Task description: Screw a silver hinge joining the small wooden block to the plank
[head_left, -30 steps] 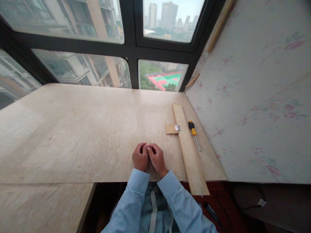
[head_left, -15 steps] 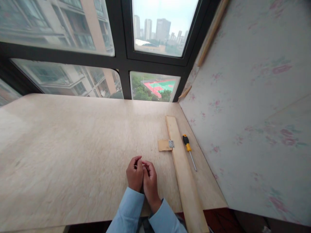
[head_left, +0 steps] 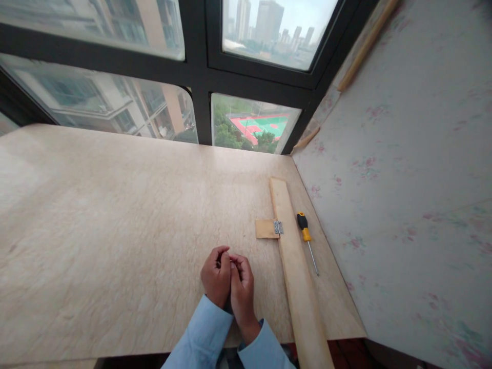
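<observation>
My left hand (head_left: 217, 277) and my right hand (head_left: 242, 289) rest side by side above the sill, thumbs and fingertips meeting. Both sets of fingers are curled closed; whatever lies inside them, if anything, is hidden. To their right a long pale wooden board (head_left: 298, 277) runs toward the window. A small metal hinge (head_left: 278, 227) sits on the board's left edge and joins it to a short flat piece of wood (head_left: 266, 229). Beyond the board lies a screwdriver (head_left: 303, 225) with a black and yellow handle, its shaft pointing toward me. Neither hand touches these things.
The marble-patterned sill (head_left: 115, 230) stretches far to the left. A dark window frame (head_left: 200, 102) closes off its back. Along the right stands a flowered papered wall (head_left: 415, 195), with a wooden trim strip (head_left: 369, 46) near the window. The board's near end overhangs the front edge.
The view has shifted slightly, so the board, screwdriver and window appear moved in the picture. My hands keep the same closed pose together.
</observation>
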The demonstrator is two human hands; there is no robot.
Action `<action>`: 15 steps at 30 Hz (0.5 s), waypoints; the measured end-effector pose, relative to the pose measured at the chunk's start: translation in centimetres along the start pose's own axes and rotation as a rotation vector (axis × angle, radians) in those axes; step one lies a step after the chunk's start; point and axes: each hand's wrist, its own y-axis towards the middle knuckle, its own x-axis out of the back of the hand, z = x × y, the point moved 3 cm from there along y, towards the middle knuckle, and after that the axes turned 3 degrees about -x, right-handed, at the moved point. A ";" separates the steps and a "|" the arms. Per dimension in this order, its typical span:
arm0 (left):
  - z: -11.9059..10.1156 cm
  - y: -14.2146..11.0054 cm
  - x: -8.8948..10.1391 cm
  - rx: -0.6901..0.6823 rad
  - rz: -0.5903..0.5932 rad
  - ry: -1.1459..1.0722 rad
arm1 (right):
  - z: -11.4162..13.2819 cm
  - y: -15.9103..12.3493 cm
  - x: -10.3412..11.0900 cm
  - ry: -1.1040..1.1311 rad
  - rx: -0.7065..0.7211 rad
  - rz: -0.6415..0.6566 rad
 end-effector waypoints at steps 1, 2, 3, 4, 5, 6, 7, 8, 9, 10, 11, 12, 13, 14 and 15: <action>0.0 0.0 0.0 -0.001 0.001 -0.001 | 0.0 0.0 0.0 0.000 0.005 -0.002; -0.1 0.0 0.0 0.001 0.002 0.000 | 0.0 0.0 0.1 -0.001 0.010 -0.003; -0.1 -0.1 -0.1 0.004 0.005 0.000 | 0.0 0.0 0.1 -0.002 0.015 -0.002; -0.1 -0.1 -0.1 0.008 0.008 0.001 | 0.0 0.1 0.1 -0.005 0.020 0.000; -0.1 -0.1 -0.1 0.009 0.010 0.000 | 0.0 0.1 0.2 -0.007 0.026 0.002; 0.0 -0.1 -0.2 0.007 0.013 -0.001 | 0.0 0.2 0.2 -0.011 0.033 0.006; 0.0 -0.1 -0.2 0.003 0.015 -0.003 | 0.0 0.2 0.2 -0.016 0.039 0.010; 0.1 -0.1 -0.3 -0.001 0.016 -0.004 | 0.0 0.3 0.2 -0.023 0.045 0.012; 0.1 -0.1 -0.3 -0.004 0.017 -0.003 | -0.1 0.3 0.2 -0.030 0.050 0.012; 0.2 -0.1 -0.4 -0.006 0.020 -0.002 | -0.1 0.4 0.3 -0.038 0.055 0.012; 0.2 -0.1 -0.5 -0.006 0.025 -0.002 | -0.1 0.4 0.3 -0.045 0.061 0.009; 0.3 -0.1 -0.5 -0.005 0.028 -0.003 | -0.1 0.4 0.4 -0.050 0.069 0.008; 0.3 -0.1 -0.6 -0.004 0.029 -0.005 | -0.1 0.5 0.4 -0.052 0.077 0.007; 0.3 -0.1 -0.6 -0.005 0.031 -0.008 | -0.1 0.5 0.4 -0.050 0.086 0.007; 0.3 -0.1 -0.6 -0.005 0.031 -0.010 | -0.1 0.5 0.5 -0.047 0.093 0.010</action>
